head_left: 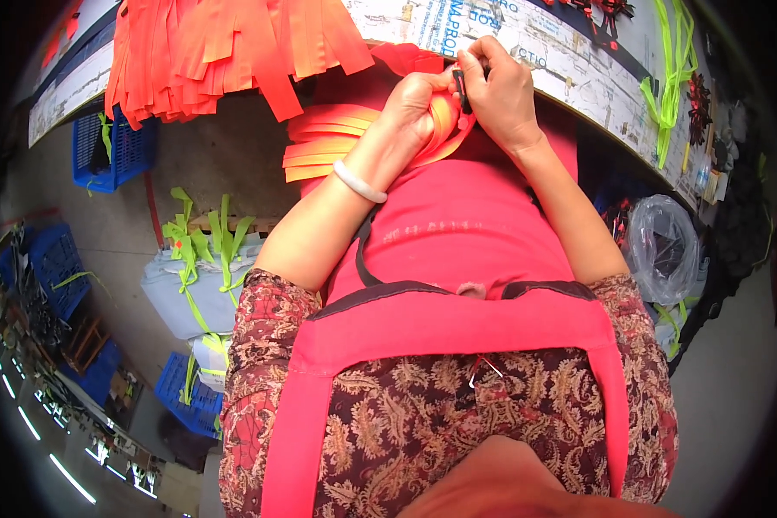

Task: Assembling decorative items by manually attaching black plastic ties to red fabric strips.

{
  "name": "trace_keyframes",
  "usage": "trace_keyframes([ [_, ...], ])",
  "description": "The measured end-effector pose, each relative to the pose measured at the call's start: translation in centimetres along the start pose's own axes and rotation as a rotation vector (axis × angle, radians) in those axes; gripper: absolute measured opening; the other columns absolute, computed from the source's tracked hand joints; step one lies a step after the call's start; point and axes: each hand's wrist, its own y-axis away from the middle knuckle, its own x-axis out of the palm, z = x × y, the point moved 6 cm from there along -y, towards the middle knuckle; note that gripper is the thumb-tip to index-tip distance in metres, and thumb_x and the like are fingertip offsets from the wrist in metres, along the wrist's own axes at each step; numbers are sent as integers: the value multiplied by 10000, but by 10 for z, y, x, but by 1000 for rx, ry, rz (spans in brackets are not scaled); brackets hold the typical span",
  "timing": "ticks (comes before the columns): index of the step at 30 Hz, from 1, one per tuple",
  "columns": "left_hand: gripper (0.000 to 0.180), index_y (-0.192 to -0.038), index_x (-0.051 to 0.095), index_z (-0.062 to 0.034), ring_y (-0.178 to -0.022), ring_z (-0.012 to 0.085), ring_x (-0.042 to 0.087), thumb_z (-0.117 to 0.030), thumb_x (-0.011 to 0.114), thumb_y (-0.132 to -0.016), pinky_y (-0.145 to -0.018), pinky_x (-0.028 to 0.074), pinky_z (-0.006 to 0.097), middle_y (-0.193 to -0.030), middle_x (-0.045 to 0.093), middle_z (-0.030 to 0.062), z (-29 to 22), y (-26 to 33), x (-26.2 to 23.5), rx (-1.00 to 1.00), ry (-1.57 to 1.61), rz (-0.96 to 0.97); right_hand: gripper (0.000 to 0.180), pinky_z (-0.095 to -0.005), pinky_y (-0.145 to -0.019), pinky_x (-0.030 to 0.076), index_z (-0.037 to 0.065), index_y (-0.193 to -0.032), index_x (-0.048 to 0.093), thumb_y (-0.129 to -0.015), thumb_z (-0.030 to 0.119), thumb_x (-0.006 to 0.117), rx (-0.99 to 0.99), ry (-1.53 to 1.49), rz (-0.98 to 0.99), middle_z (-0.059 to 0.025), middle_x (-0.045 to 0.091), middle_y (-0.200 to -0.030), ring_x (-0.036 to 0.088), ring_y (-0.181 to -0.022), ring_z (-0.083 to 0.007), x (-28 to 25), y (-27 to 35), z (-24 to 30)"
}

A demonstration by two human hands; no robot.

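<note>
Both hands are right at the edge of the table [578,65]. The left hand [416,108] has its grip closed on an orange strap [445,121], and the right hand [501,91] pinches a small black buckle [460,89] on that strap. More orange straps [207,52] hang off the table, left of the hands.
</note>
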Motion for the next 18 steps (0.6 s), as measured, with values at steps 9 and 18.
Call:
trace_keyframes([
  [9,181,-1013,645,30,-638,116,607,-98,660,-887,-548,506,244,-799,652,51,-24,49,34,341,-605,-137,234,-195,-597,478,17,-954,677,-908,246,668,64,-347,108,-13,648,-750,587,-673,-35,-29,0,-14],
  [18,101,-915,696,-1,-645,43,560,-91,693,-869,-571,451,196,-749,640,-12,-17,79,61,653,-941,-67,220,-206,-634,479,1,-948,681,-876,207,709,126,-515,228,1,638,-790,577,-714,-56,-41,39,23],
])
